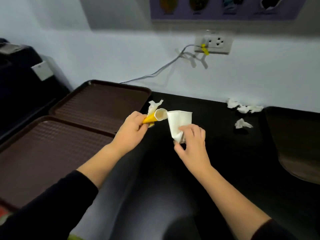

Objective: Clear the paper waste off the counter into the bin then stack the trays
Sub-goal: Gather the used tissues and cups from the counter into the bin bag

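Observation:
My left hand (pixel 129 130) grips a crushed yellow paper cup (pixel 155 117) together with a white crumpled tissue (pixel 154 105), above the black counter (pixel 216 153). Just to its right, my right hand (pixel 192 144) pinches the squashed bottom of a white paper cup (pixel 178 125), whose mouth points up and away. The two cups nearly touch at their rims. Two brown trays lie side by side on the left: a far tray (pixel 103 101) and a near tray (pixel 43 149). A third brown tray (pixel 294 144) lies at the right edge.
Crumpled white tissues (pixel 242 106) lie at the back of the counter near the wall, and another tissue scrap (pixel 242 123) sits closer. A wall socket (pixel 214 44) with a grey cable is above. A dark machine (pixel 17 75) stands at the far left.

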